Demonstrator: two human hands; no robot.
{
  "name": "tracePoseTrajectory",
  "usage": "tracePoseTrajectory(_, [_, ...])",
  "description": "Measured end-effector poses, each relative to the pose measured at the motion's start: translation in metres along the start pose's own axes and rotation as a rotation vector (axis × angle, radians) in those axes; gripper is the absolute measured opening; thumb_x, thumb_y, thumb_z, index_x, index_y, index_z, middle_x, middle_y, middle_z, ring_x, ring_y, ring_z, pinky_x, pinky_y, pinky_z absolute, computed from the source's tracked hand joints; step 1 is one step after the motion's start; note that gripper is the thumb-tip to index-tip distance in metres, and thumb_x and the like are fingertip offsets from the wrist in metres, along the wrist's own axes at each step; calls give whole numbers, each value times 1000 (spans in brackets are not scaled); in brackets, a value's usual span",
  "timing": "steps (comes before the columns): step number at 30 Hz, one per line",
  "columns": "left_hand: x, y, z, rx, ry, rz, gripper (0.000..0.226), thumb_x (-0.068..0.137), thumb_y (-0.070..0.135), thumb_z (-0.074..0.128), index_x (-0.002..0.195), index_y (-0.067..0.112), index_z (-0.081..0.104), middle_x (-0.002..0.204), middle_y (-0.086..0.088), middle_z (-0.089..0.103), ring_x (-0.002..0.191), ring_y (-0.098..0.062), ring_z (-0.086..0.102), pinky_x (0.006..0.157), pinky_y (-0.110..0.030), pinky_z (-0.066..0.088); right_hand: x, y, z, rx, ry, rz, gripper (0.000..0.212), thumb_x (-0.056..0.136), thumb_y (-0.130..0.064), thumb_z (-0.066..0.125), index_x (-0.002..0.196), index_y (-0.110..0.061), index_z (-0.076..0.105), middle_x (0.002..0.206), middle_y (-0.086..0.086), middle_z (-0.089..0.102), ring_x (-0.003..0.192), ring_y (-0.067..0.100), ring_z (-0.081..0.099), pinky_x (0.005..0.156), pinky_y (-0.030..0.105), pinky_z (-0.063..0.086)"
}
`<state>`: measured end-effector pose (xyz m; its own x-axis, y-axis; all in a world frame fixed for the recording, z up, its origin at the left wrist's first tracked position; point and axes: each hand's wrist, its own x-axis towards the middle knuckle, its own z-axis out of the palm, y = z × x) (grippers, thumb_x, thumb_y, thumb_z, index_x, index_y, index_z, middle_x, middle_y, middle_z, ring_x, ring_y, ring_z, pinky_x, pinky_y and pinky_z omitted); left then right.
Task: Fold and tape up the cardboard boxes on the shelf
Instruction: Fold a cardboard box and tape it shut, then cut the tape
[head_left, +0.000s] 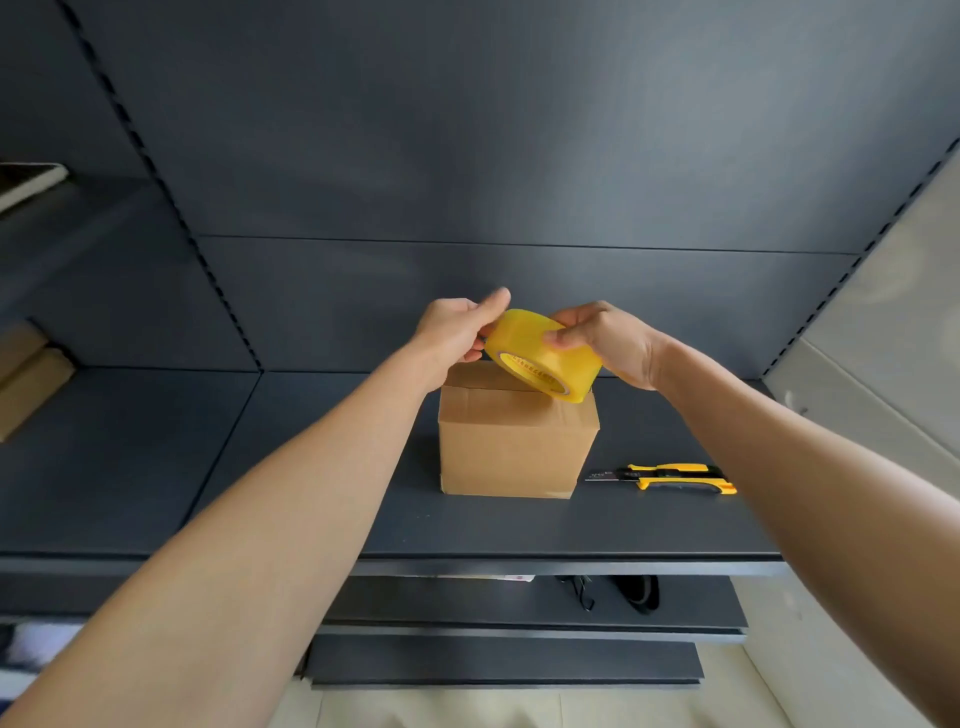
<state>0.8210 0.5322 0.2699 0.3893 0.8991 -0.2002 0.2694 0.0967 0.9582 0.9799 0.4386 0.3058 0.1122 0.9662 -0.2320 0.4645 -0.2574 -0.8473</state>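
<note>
My right hand (608, 338) grips the tape roll (540, 353) above the closed cardboard box (514, 447) on the shelf (311, 467); my left hand (457, 327) pinches the roll's near edge

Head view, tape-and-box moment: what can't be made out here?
- Cardboard box top seam: hidden in the head view by the tape roll and both hands.
- Loose tape end: covered by the left hand fingers.
- Tape core print: too small.
- Right hand palm side: turned away.
- Brown items at the left edge: blurred, cut off.
- Utility knife blade markings: too small.
</note>
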Motion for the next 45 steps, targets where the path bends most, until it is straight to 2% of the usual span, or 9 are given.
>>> tracePoseTrajectory(7, [3,-5,-3,54,52,20,25,93,26,60,72,12,57,69,-2,56,63,-12,52,57,-19,47,6,-4,3,-98,21,13,37,88,-21,60,122,-4,61,118,11,61,109,28,54,101,40,41])
tracePoseTrajectory(11, [3,-15,-8,-2,77,-32,23,94,26,58,79,9,58,73,-4,57,69,-14,54,63,-23,50,8,0,8,-130,27,4,27,88,-41,61,94,-14,63,92,3,61,89,21,56,76,30,45])
tracePoseTrajectory(16, [2,-26,-5,-186,75,-100,22,96,25,55,81,9,56,74,-3,53,68,-12,51,66,-24,49,10,8,11,-106,41,23,51,81,-53,63,109,-11,66,105,9,67,99,25,62,92,40,51])
tracePoseTrajectory(24, [3,-32,-10,-226,-9,-66,24,98,22,51,78,9,55,73,-4,51,71,-13,53,73,-28,54,6,6,11,-122,-34,27,80,58,-68,59,113,-10,63,108,9,66,102,25,62,93,40,52])
tracePoseTrajectory(28, [5,-37,-10,-90,26,-36,24,100,23,46,82,11,55,79,-4,55,74,-12,55,67,-24,53,4,7,14,-124,-68,25,76,58,-67,59,109,-11,65,108,10,66,102,26,62,94,40,51])
tracePoseTrajectory(31, [7,-40,-10,-17,77,0,23,99,24,48,82,12,56,79,-4,58,70,-12,56,63,-23,49,3,12,18,-146,-78,16,54,71,-61,63,99,-15,69,104,9,67,98,23,62,90,37,49])
tracePoseTrajectory(34, [5,-38,-11,-30,68,-11,26,100,23,46,79,11,55,77,-5,58,65,-13,56,56,-22,48,4,16,20,-166,-74,7,38,79,-50,67,92,-15,70,99,10,67,90,22,61,83,34,50])
tracePoseTrajectory(37, [0,-41,-10,-137,53,-72,24,101,21,43,92,3,56,81,-7,59,71,-16,59,58,-23,51,4,17,22,-180,-78,2,32,77,-50,70,81,-18,70,86,5,64,80,17,59,72,29,47])
tracePoseTrajectory(45, [-14,-40,-11,-271,-104,-89,35,104,29,33,111,5,58,101,-9,66,92,-17,63,72,-23,52,-3,15,24,-117,-52,-4,53,65,-66,62,89,-19,68,92,-2,67,88,14,62,75,25,49])
